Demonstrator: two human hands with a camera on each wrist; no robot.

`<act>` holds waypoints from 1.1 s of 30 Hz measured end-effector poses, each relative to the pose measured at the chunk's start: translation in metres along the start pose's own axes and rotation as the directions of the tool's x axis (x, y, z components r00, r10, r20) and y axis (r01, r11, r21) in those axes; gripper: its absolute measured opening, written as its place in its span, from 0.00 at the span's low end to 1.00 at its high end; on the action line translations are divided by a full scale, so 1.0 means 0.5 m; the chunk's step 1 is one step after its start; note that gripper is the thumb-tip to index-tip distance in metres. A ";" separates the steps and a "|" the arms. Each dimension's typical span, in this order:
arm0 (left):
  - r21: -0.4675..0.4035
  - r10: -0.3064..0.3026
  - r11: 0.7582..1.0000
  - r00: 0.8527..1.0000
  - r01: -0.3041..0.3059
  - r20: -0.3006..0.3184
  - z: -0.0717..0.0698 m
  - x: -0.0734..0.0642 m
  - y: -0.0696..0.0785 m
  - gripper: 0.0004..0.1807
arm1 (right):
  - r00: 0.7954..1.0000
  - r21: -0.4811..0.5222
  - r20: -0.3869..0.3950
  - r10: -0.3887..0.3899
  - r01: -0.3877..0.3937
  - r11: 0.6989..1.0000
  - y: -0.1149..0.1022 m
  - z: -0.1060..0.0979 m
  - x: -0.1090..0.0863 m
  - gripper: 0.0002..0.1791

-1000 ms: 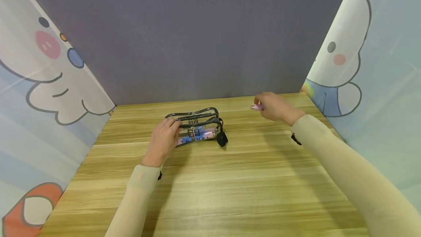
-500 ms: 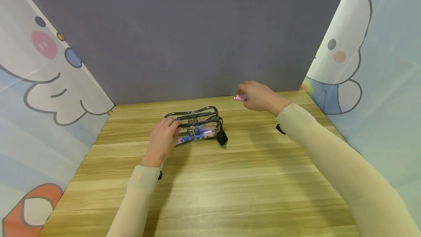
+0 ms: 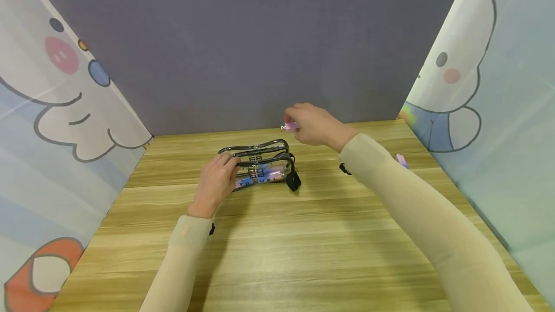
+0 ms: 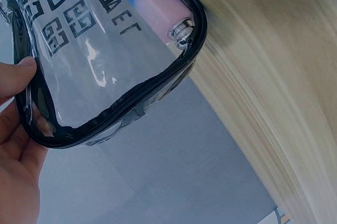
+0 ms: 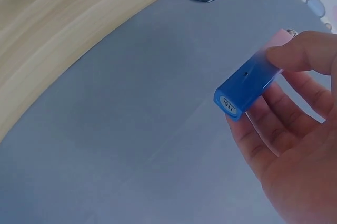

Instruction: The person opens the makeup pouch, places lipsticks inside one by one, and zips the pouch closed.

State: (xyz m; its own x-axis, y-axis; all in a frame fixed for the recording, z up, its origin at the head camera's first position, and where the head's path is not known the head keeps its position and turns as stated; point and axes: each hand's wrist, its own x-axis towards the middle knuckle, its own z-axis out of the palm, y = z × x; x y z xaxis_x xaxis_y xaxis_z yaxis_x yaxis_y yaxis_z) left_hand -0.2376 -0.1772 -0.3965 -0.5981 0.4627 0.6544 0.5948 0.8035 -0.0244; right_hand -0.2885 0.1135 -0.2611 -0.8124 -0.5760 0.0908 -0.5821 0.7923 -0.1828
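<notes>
A clear plastic pouch (image 3: 255, 159) with black piping and dark lettering lies on the table. My left hand (image 3: 217, 179) pinches its left end, thumb and fingers on the black edge (image 4: 52, 142) in the left wrist view. Inside the pouch, a pink-and-blue tube (image 4: 158, 10) with a silver end shows through the plastic. My right hand (image 3: 314, 124) is raised behind and right of the pouch. It pinches a slim, squared tube (image 5: 253, 79), pink fading to blue, between thumb and fingers. A round sticker marks the blue base, and its silver end points left in the head view.
Another pink-and-blue tube (image 3: 401, 160) lies at the right of the table (image 3: 277, 249), partly behind my right sleeve. A black tab (image 3: 293, 181) hangs at the pouch's right end. A dark panel (image 3: 277, 52) stands behind the table, with cartoon-print curtains on both sides.
My right hand has moved left with the tube, toward the pouch. The other tube has come into view past my right sleeve. My left hand and the pouch stay put.
</notes>
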 end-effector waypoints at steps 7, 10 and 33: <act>0.003 -0.001 1.000 1.000 0.001 0.006 -0.003 0.001 0.001 0.08 | 1.000 0.034 0.009 -0.029 0.028 0.999 -0.044 0.011 0.024 0.17; 0.008 0.005 1.000 1.000 -0.005 -0.003 -0.003 0.002 0.002 0.09 | 0.999 0.061 0.015 -0.029 0.028 0.998 -0.059 0.019 0.031 0.17; 0.006 -0.008 1.000 1.000 0.008 0.004 -0.004 -0.001 0.003 0.06 | 0.995 0.081 0.057 -0.084 0.079 0.994 -0.103 0.133 0.062 0.15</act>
State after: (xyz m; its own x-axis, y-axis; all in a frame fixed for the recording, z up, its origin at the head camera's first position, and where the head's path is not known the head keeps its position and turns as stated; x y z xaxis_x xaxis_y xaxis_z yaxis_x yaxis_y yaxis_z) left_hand -0.2353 -0.1769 -0.3954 -0.6049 0.4578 0.6515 0.5868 0.8094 -0.0240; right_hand -0.2817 0.0413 -0.3138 -0.7574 -0.6510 0.0498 -0.6400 0.7252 -0.2539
